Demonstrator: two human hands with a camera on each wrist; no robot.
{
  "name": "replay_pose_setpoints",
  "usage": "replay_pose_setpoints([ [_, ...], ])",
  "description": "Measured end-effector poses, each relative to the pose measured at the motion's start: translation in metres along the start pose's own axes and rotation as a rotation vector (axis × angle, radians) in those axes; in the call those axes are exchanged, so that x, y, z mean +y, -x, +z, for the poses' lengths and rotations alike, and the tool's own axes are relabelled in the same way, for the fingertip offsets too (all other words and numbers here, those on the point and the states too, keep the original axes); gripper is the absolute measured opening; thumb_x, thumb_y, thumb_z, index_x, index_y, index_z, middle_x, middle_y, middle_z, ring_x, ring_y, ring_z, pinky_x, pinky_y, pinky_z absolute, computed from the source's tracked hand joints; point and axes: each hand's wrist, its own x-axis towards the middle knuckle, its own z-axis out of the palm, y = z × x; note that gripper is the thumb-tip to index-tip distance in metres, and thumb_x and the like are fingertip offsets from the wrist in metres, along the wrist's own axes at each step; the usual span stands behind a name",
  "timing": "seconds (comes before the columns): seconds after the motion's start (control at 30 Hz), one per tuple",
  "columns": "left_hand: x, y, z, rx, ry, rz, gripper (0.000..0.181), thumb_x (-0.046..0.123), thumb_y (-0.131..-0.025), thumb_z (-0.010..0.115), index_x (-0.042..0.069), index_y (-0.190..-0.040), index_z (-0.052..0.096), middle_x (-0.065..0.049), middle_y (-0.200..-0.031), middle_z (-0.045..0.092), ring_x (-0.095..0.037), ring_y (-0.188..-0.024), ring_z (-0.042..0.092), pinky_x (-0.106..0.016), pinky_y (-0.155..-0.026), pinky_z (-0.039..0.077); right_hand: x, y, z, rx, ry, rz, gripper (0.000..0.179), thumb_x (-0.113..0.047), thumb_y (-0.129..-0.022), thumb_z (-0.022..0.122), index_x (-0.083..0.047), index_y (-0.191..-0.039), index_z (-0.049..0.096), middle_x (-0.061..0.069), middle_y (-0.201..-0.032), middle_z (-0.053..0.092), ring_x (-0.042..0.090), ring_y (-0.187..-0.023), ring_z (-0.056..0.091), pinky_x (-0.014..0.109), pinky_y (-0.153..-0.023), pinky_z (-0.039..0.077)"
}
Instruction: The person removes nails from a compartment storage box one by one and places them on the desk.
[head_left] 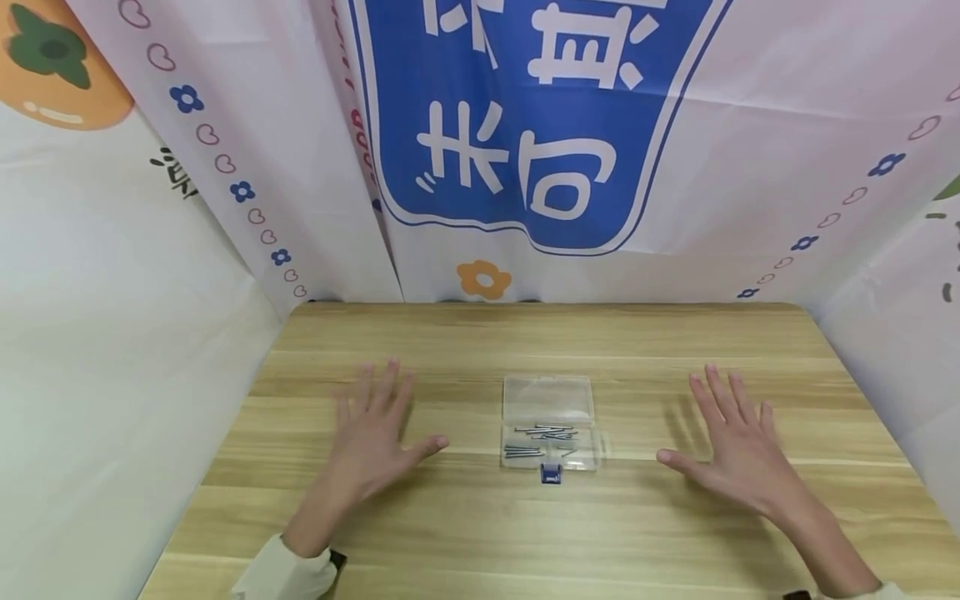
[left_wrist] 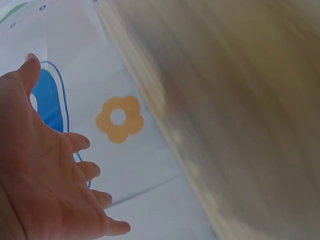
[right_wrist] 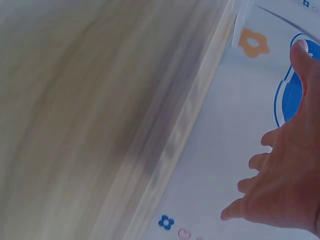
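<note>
Between my two hands a clear plastic box (head_left: 547,400) lies on the wooden table with its lid folded back. Several metal nails or screws (head_left: 551,432) lie in its compartments, some in a bundle at the front left. A small dark blue tab (head_left: 551,474) sits at the box's front edge. My left hand (head_left: 375,446) is spread over the table left of the box, fingers apart and holding nothing. To the right of the box, my right hand (head_left: 738,458) is spread the same way, also with nothing in it. Each wrist view shows its own palm and stretched fingers.
The wooden table (head_left: 480,533) has its far edge against a printed cloth (head_left: 675,208) that hangs as a backdrop. White cloth walls (head_left: 112,375) stand along the left and right sides. An orange flower print (head_left: 483,279) is low on the backdrop.
</note>
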Motion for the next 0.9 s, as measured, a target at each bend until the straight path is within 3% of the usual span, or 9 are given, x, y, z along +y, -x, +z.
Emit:
replay_pose_setpoints([
  [0.43, 0.038, -0.016, 0.016, -0.007, 0.019, 0.107, 0.112, 0.086, -0.09, 0.057, 0.018, -0.172, 0.023, -0.008, -0.181, 0.001, -0.042, -0.168, -0.002, -0.077, -0.126, 0.012, -0.033, -0.027, 0.013, -0.078, -0.047, -0.074, 0.12, -0.066, -0.09, 0.075, -0.011, -0.173, 0.01, 0.012, -0.181, -0.006, 0.042, -0.167, -0.009, 0.08, -0.124, 0.001],
  [0.6, 0.05, -0.021, 0.019, -0.058, 0.032, 0.135, 0.113, 0.085, -0.091, 0.057, 0.018, -0.173, 0.019, -0.007, -0.181, -0.001, -0.04, -0.168, -0.003, -0.076, -0.127, 0.013, -0.044, -0.033, 0.018, -0.089, -0.052, -0.106, 0.119, -0.069, -0.089, 0.075, -0.01, -0.173, 0.014, 0.011, -0.181, -0.003, 0.043, -0.168, -0.003, 0.079, -0.125, 0.008],
  [0.73, 0.061, -0.024, 0.022, -0.111, 0.095, 0.168, 0.114, 0.081, -0.092, 0.06, 0.015, -0.173, 0.016, -0.007, -0.181, -0.002, -0.039, -0.168, -0.002, -0.072, -0.129, 0.012, -0.052, -0.038, 0.022, -0.102, -0.075, -0.14, 0.118, -0.068, -0.089, 0.075, -0.01, -0.173, 0.015, 0.012, -0.181, 0.001, 0.044, -0.167, 0.002, 0.076, -0.126, 0.012],
  [0.9, 0.072, -0.024, 0.03, -0.14, 0.272, 0.205, 0.112, 0.072, -0.092, 0.069, 0.011, -0.172, 0.02, -0.014, -0.181, 0.013, -0.04, -0.167, 0.012, -0.064, -0.132, 0.018, -0.059, -0.043, 0.026, -0.125, -0.118, -0.182, 0.114, -0.064, -0.09, 0.077, -0.013, -0.173, 0.018, 0.011, -0.181, 0.005, 0.042, -0.168, 0.006, 0.073, -0.127, 0.016],
])
